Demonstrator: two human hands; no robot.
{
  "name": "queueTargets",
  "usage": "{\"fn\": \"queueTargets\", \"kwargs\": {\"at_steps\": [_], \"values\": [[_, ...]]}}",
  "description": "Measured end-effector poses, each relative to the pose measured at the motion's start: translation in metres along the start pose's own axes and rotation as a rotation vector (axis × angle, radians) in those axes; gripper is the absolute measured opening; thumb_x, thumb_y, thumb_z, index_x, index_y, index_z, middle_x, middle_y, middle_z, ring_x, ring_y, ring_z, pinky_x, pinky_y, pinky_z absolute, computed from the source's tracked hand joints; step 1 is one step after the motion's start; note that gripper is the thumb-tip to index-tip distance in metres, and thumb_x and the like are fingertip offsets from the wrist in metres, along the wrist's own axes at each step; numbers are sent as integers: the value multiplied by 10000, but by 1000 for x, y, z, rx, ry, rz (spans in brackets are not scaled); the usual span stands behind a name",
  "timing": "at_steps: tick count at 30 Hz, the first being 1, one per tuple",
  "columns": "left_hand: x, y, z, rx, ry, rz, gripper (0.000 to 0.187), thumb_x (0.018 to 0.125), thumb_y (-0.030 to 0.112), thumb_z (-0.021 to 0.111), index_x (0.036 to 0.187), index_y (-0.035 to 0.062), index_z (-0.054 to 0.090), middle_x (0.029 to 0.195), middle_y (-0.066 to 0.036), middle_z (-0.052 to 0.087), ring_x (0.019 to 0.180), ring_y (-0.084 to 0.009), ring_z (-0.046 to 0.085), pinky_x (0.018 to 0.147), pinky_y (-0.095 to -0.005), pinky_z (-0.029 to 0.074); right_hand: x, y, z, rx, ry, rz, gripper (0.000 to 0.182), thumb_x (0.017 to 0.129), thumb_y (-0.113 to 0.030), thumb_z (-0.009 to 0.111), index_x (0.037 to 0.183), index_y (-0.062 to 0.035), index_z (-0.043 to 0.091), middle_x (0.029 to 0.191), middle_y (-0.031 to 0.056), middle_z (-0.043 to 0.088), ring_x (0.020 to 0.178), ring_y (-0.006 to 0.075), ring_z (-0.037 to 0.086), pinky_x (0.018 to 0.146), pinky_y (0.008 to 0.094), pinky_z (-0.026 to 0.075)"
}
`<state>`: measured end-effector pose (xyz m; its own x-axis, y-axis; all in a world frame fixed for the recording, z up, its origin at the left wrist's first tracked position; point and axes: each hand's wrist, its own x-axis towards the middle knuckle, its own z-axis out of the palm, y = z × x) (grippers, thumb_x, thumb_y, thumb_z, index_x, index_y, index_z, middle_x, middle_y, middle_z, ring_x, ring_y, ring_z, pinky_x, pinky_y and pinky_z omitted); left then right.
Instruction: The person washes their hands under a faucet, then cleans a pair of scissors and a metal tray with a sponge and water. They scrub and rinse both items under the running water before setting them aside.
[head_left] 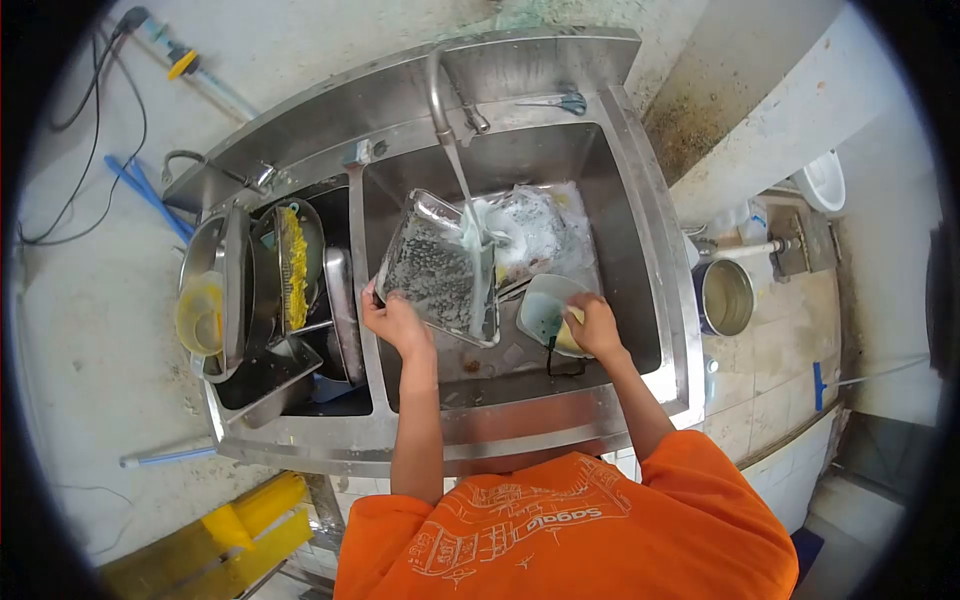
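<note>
My left hand (402, 326) grips the near left corner of a wet metal tray (430, 262), which is tilted in the sink basin. Water from the curved faucet (437, 95) runs onto the tray's right side. My right hand (597, 327) is closed on a pale yellow sponge (571, 335) at the right rim of a small square tub (540, 293) with greenish liquid. A dark strap or handle hangs at the tub's near side. Behind the tub, white suds (530, 225) cover part of the basin floor.
The left basin is stacked with dark pans (237, 290), a yellow bristled brush (296, 268) and a yellow plastic cup (200, 312). Blue-handled scissors (572, 103) lie on the back ledge. A metal pot (727, 297) stands on the floor at right. The sink's divider (372, 300) separates both basins.
</note>
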<state>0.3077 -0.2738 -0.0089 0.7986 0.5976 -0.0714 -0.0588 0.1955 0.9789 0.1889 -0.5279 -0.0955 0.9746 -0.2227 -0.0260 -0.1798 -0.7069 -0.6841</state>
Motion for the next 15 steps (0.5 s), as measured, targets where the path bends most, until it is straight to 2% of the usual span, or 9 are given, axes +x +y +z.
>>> {"fn": "queueTargets", "kwargs": {"at_steps": [1, 3, 5, 6, 8, 9, 11, 13, 15], "values": [[1, 0, 7, 18, -9, 2, 362, 672, -141, 397, 982, -55, 562, 897, -83, 582, 771, -156, 562, 746, -261, 450, 9, -2, 10, 64, 114, -55, 302, 792, -201, 641, 1001, 17, 622, 902, 197, 651, 837, 355, 629, 698, 415, 496], [1, -1, 18, 29, -44, -45, 368, 682, -144, 409, 1012, -59, 547, 931, -97, 586, 803, -167, 569, 770, -268, 450, 39, -25, 29, 350, 49, 234, 404, 828, -243, 622, 1084, 63, 555, 852, 206, 636, 806, 307, 631, 657, 381, 504], [-4, 7, 29, 28, -74, -64, 374, 687, -146, 410, 1027, -60, 540, 953, -106, 586, 826, -176, 573, 785, -277, 452, 67, -59, 34, 711, -163, 614, 423, 848, -242, 598, 1123, 70, 519, 832, 180, 617, 777, 246, 612, 614, 351, 506], [-6, 12, 33, 13, -94, -84, 381, 691, -149, 411, 1041, -60, 532, 976, -115, 586, 848, -185, 577, 799, -287, 454, 82, -59, 51, 726, -159, 616, 423, 848, -242, 598, 1123, 70, 519, 832, 180, 617, 777, 246, 612, 614, 351, 506], [-8, 26, 34, 7, -118, -140, 388, 694, -151, 411, 1053, -57, 528, 990, -120, 584, 863, -193, 579, 806, -297, 458, 106, -49, 91, 1213, -462, 960, 401, 837, -157, 573, 1159, 69, 495, 862, 153, 603, 757, 217, 593, 582, 348, 501], [-8, 30, 31, -9, -133, -204, 396, 697, -153, 410, 1064, -54, 523, 1003, -126, 582, 878, -200, 580, 814, -308, 462, 109, -55, 87, 1226, -464, 956, 401, 837, -157, 573, 1159, 69, 495, 862, 153, 603, 757, 217, 593, 582, 348, 501], [-3, 17, 11, -20, -120, -205, 400, 697, -163, 405, 1053, -37, 538, 1002, -113, 585, 883, -199, 581, 820, -319, 464, 113, -67, 76, 1219, -162, 820, 331, 821, -77, 534, 1115, 76, 523, 898, 150, 606, 767, 228, 596, 606, 356, 493], [1, -19, -17, 33, -5, -174, 398, 706, -171, 395, 1039, -20, 553, 1001, -98, 590, 888, -188, 580, 817, -315, 463, 112, -58, 78, 1117, -130, 749, 281, 808, -31, 511, 1062, 82, 551, 910, 177, 617, 785, 247, 605, 661, 365, 480], [16, -98, -66, 39, -93, -187, 350, 741, -133, 429, 1036, -2, 565, 964, -62, 588, 841, -163, 558, 769, -275, 441, 105, -43, 86, 816, 64, 344, 260, 789, -15, 504, 1026, 68, 571, 891, 203, 628, 808, 263, 613, 712, 374, 465]]}}
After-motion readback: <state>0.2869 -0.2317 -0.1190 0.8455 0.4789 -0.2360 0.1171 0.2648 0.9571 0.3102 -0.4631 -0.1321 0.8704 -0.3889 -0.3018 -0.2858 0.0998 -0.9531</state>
